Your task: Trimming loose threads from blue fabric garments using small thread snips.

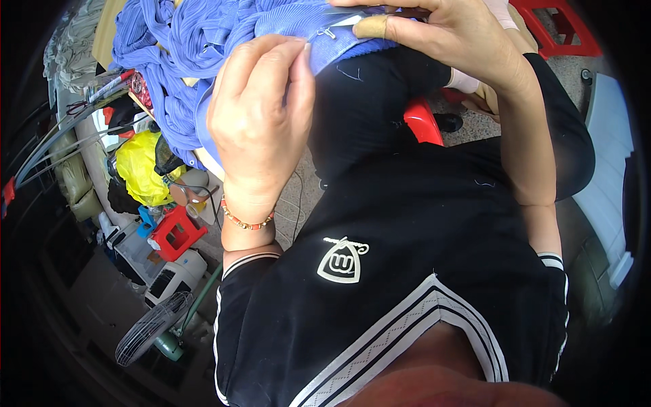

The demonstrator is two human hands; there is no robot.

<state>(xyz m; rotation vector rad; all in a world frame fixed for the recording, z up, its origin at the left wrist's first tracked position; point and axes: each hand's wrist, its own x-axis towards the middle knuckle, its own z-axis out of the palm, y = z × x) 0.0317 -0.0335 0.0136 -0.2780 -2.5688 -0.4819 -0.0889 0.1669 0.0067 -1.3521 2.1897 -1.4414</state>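
Note:
A blue ribbed knit garment [285,24] lies bunched over my lap, its smooth band edge [332,49] facing me. My left hand [261,102], with a beaded bracelet at the wrist, is closed in a pinch at that band. Its fingertips hide exactly what they grip. Beside it, small white thread loops [327,32] lie on the blue knit. My right hand [441,30], a tan bandage [371,27] round its thumb, is closed on a small metal tool with pointed blades [350,20]. This looks like thread snips; its handle is mostly hidden by the fingers.
More blue knit garments [176,41] pile up at the far left. Below them are a yellow plastic bag [141,169], a red plastic stool [178,233] and a fan [154,329]. Another red stool [556,27] stands at far right. A person's foot shows near a red seat [424,122].

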